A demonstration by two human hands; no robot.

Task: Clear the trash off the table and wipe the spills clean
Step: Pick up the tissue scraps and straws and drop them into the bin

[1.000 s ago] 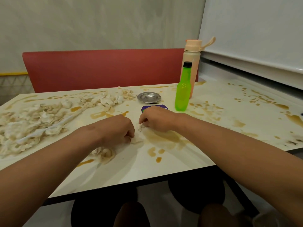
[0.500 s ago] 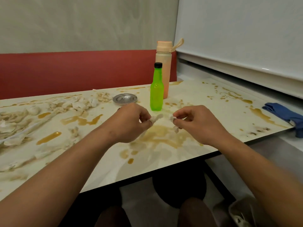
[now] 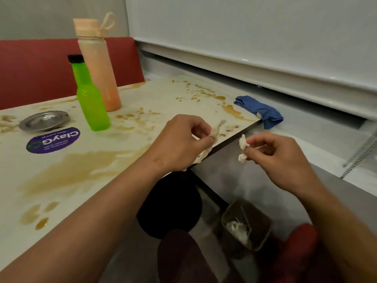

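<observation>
**Now pinching tissue scraps at the table's corner**

Here holding two scraps of soiled tissue, one per hand. Left hand (image 3: 183, 139) curling its fingers around a crumpled tissue scrap (image 3: 216, 130), pinching it above the table (image 3: 159, 103) near its right corner. Right hand (image 3: 275, 154) pinching a second scrap (image 3: 242, 149) between thumb and fingertips, hovering off the table's edge, above the floor. Standing on the floor below the right hand: a trash bin (image 3: 247, 224), showing white tissue inside. Spreading across the tabletop: brown spills (image 3: 81, 168). Resting at the far right edge: a blue cloth (image 3: 260, 111). Standing farther back: a green bottle (image 3: 90, 99), touching or just in front of a peach bottle (image 3: 100, 66), beside a metal dish (image 3: 44, 120) and a purple sticker (image 3: 53, 139).
</observation>
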